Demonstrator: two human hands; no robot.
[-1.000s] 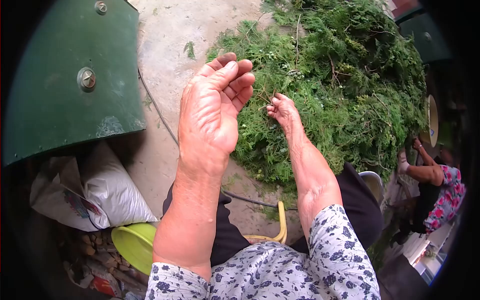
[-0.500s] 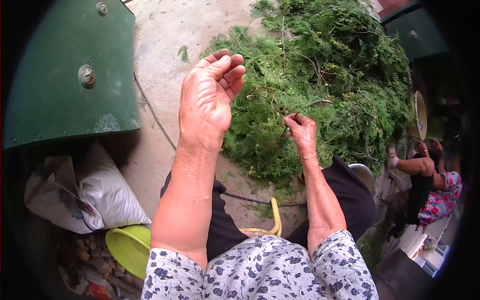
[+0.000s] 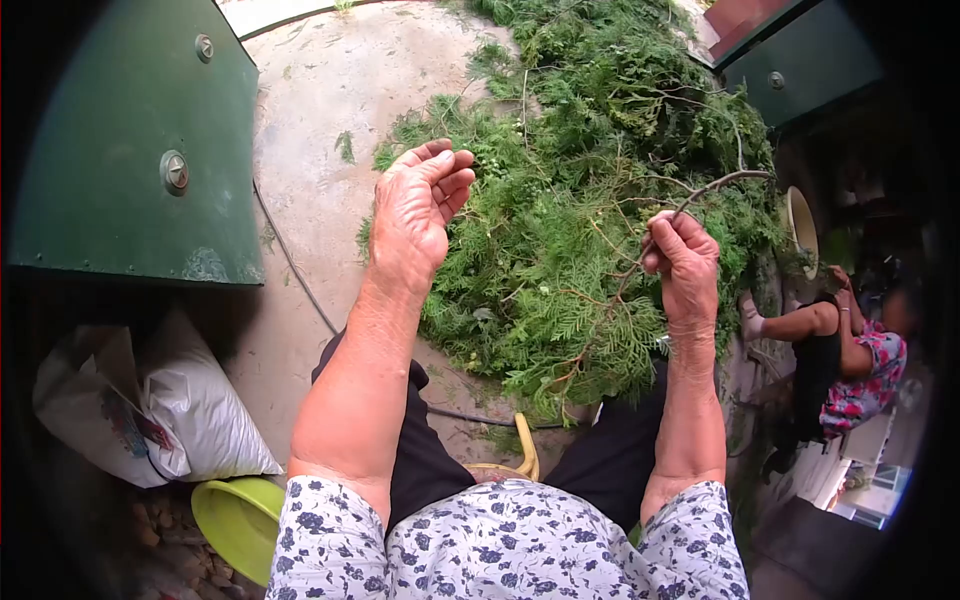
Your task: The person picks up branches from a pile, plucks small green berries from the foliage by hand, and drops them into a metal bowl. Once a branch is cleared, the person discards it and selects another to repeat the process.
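My right hand [image 3: 688, 265] is closed around the woody stem of a leafy branch [image 3: 640, 320]. The bare end of the stem [image 3: 735, 178] sticks out past my fingers to the upper right, while its green fronds hang to the lower left, over my knees. My left hand [image 3: 415, 215] is raised palm up, its fingers loosely curled and apart, and I see nothing in it. Behind both hands spreads a big pile of green, feathery cuttings [image 3: 590, 130]. The left hand's fingertips overlap the near left side of that pile in view.
On the left stands a green metal panel [image 3: 110, 150] with studs, above a white sack [image 3: 205, 410] and a yellow-green basin [image 3: 235, 525]. A dark hose [image 3: 290, 255] crosses the concrete floor. At right, a person [image 3: 860, 375] sits near a pale basin [image 3: 801, 230].
My right hand has moved right and lifted a branch out from the pile's near side. My left hand stays raised, barely shifted. The view has turned slightly.
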